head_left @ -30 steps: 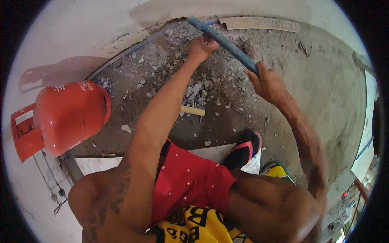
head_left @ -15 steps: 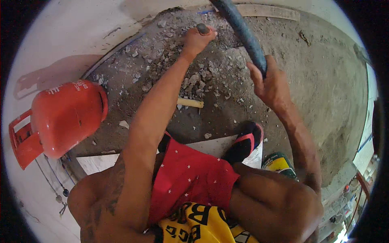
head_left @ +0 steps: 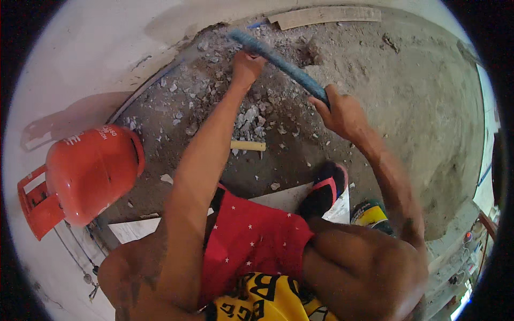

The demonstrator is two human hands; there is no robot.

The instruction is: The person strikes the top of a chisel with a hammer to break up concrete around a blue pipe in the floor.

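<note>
My right hand [head_left: 342, 113] is wrapped round one end of a long, dark blue-grey rod [head_left: 286, 67], thick as a pipe. The rod slants up to the left, and its far end lies over my left hand [head_left: 249, 67]. That hand is closed in a fist above the broken ground; the rod hides the top of the short, upright chisel-like piece in it. Below the fist lie grey chunks of rubble [head_left: 249, 115] on the dug-up floor. A short, pale yellow stick or handle [head_left: 248, 145] rests on the dirt beside my left forearm.
A red gas cylinder [head_left: 99, 171] lies on its side at the left, next to the white wall [head_left: 107, 59]. A flat board [head_left: 332, 17] sits at the far edge. Pale tile pieces [head_left: 136, 229] are under my feet, and a green and yellow can [head_left: 370, 214] stands by my right knee.
The rod has swung down and left, from raised high to lying over my left fist. My right hand has moved slightly left and lower. My left hand still grips the upright piece.
</note>
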